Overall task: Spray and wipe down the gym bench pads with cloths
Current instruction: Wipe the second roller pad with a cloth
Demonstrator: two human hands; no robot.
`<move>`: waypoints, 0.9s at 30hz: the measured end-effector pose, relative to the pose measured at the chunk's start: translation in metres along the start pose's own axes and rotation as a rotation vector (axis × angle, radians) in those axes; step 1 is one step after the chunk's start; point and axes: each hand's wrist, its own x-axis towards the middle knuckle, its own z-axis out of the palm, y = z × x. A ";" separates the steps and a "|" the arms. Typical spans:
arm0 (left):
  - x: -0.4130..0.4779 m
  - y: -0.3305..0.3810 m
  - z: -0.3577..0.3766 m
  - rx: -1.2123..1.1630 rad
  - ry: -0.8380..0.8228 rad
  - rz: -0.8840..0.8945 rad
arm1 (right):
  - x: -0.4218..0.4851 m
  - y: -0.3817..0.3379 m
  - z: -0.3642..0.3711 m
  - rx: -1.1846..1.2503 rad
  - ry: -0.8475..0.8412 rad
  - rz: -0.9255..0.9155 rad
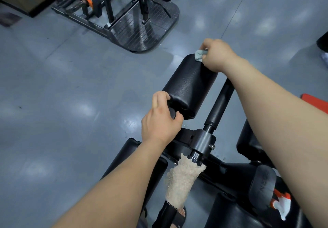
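Right hand (218, 55) was curled round a pale blue cloth (199, 54), pressing it on the far end of the black roller pad (190, 85); left hand (159, 119) gripped the pad's near end cap. Nearer me, a beige cloth (182, 178) hung over the bench frame (200, 139). I thought the orange-and-white thing (282, 204) at lower right might be a spray bottle.

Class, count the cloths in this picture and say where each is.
2. A grey cloth is gripped by the right hand at the far end of the roller pad; a beige cloth hangs over the bench frame near the camera. Others may be hidden.
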 end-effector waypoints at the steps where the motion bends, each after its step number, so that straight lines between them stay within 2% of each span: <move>1: 0.001 0.000 0.000 -0.003 -0.001 -0.009 | 0.000 0.001 -0.002 0.024 -0.015 0.007; 8: 0.005 0.002 0.003 0.024 -0.067 -0.102 | -0.024 0.027 -0.016 -0.017 -0.158 0.178; 12: 0.006 0.004 0.003 0.018 -0.069 -0.100 | -0.022 0.031 -0.016 0.136 -0.091 0.205; 15: 0.006 0.003 0.004 0.026 -0.065 -0.096 | -0.014 0.022 -0.012 0.234 -0.013 0.157; 19: 0.005 0.002 0.005 0.034 -0.054 -0.085 | -0.013 0.011 -0.006 0.171 0.028 0.044; 27: 0.005 0.003 0.005 0.042 -0.051 -0.093 | -0.066 -0.019 -0.003 -0.074 -0.130 -0.159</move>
